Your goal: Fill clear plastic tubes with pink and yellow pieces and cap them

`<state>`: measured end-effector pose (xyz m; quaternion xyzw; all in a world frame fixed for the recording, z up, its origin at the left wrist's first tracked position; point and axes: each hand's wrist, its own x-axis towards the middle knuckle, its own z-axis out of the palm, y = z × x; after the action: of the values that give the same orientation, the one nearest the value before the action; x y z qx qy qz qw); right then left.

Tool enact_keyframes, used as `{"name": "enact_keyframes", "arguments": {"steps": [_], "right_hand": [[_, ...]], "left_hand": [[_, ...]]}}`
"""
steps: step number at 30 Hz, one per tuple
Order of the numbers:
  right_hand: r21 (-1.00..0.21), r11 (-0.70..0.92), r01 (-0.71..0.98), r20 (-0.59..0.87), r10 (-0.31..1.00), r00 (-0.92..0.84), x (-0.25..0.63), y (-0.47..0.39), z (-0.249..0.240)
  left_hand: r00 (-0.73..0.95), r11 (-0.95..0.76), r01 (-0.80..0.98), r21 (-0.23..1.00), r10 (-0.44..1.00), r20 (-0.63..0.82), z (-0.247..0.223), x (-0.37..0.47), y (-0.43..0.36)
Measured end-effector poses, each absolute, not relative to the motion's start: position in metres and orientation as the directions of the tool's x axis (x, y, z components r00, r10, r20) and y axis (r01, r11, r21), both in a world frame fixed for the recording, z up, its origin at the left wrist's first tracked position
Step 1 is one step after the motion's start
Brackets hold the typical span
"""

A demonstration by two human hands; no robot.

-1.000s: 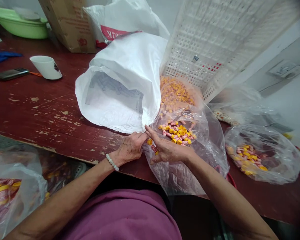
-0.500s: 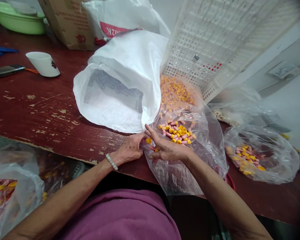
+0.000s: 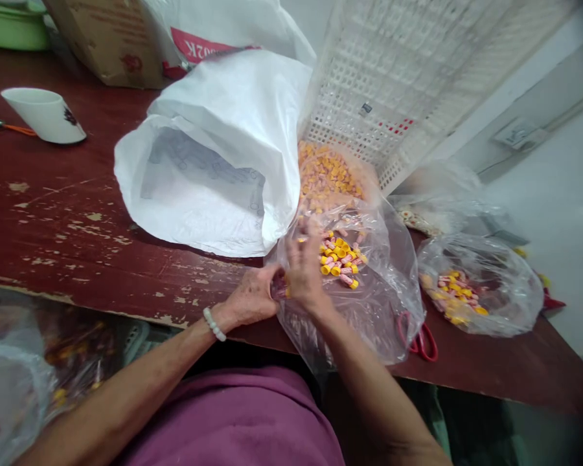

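Note:
My left hand (image 3: 256,294), with a beaded bracelet at the wrist, is wrapped round a small clear container (image 3: 278,285) near the table's front edge. Close beside its mouth is my right hand (image 3: 305,275), blurred, its fingers stretched forward and apart; nothing can be made out in them. Small pink-and-white tubes with yellow caps (image 3: 342,254) lie in an open clear plastic bag (image 3: 369,323) just right of my right hand. Behind them, a heap of similar pieces (image 3: 328,169) shows through plastic. An open white sack (image 3: 233,97) lies behind my left hand.
A white plastic basket (image 3: 359,84) leans at the back. Red-handled scissors (image 3: 425,343) lie by the front edge, near another clear bag (image 3: 515,298) of tubes. At left stand a white cup (image 3: 46,116), a cardboard box (image 3: 109,42) and a green basin (image 3: 14,26).
My right hand has turned so its fingers point forward, beside the container. A few tubes near it have shifted. The view has moved to the right, showing more of the scissors.

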<state>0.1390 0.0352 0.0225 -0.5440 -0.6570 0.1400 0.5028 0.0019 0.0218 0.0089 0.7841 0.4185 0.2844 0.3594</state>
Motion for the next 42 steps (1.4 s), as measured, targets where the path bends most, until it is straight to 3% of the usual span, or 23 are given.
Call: {"name": "enact_keyframes", "arguments": {"steps": [3,5,9,11,14,16,18,22,25,29,31,34,37,39,42], "right_hand": [[-0.634,0.485,0.603,0.62,0.784,0.021,0.13,0.039,0.013],[-0.624,0.46,0.631,0.626,0.778,0.053,0.146,0.04,0.017],[-0.567,0.133,0.813,0.476,0.858,0.191,0.22,0.025,0.023],[-0.394,-0.008,0.919,0.373,0.913,0.168,0.258,0.012,0.013],[-0.233,-0.037,0.972,0.265,0.959,0.1,0.291,-0.005,-0.01],[-0.275,-0.017,0.961,0.264,0.96,0.093,0.294,-0.013,-0.018],[-0.397,0.024,0.918,0.321,0.94,0.114,0.283,-0.018,-0.012],[-0.58,0.278,0.765,0.422,0.906,-0.009,0.232,-0.025,0.034],[-0.525,0.472,0.708,0.484,0.85,-0.207,0.192,-0.025,0.061],[-0.383,0.571,0.726,0.453,0.801,-0.39,0.17,-0.019,0.064],[-0.38,0.607,0.698,0.42,0.785,-0.454,0.173,-0.016,0.064],[-0.468,0.573,0.673,0.478,0.804,-0.352,0.179,-0.01,0.065],[-0.573,0.434,0.695,0.583,0.812,-0.027,0.173,0.004,0.061],[-0.581,0.378,0.721,0.634,0.766,0.109,0.157,0.015,0.054],[-0.459,0.457,0.762,0.645,0.761,-0.068,0.132,0.028,0.044]], "left_hand": [[0.472,-0.312,0.357,0.88,0.874,0.118,0.004,0.008,0.019],[0.402,-0.182,0.279,0.943,0.914,0.057,0.0,0.005,0.021],[0.255,0.047,0.165,0.985,0.963,-0.089,-0.003,-0.013,0.03],[0.233,0.109,0.128,0.986,0.963,-0.137,0.0,-0.018,0.031],[0.24,0.085,0.067,0.994,0.966,-0.099,0.007,-0.016,0.03],[0.286,0.008,0.056,0.998,0.958,-0.024,0.01,-0.011,0.028],[0.344,-0.096,0.096,0.991,0.937,0.057,0.011,-0.006,0.027],[0.433,-0.299,0.296,0.907,0.888,0.151,0.009,-0.001,0.024],[0.482,-0.416,0.406,0.814,0.854,0.196,0.01,0.003,0.021],[0.531,-0.529,0.425,0.734,0.803,0.271,0.01,0.008,0.017],[0.547,-0.547,0.411,0.729,0.788,0.282,0.01,0.008,0.017],[0.555,-0.54,0.43,0.723,0.79,0.26,0.009,0.006,0.018],[0.578,-0.535,0.447,0.717,0.784,0.225,0.008,0.009,0.017],[0.607,-0.532,0.457,0.713,0.772,0.187,0.006,0.013,0.013],[0.605,-0.476,0.49,0.731,0.789,0.109,0.004,0.018,0.007]]}}
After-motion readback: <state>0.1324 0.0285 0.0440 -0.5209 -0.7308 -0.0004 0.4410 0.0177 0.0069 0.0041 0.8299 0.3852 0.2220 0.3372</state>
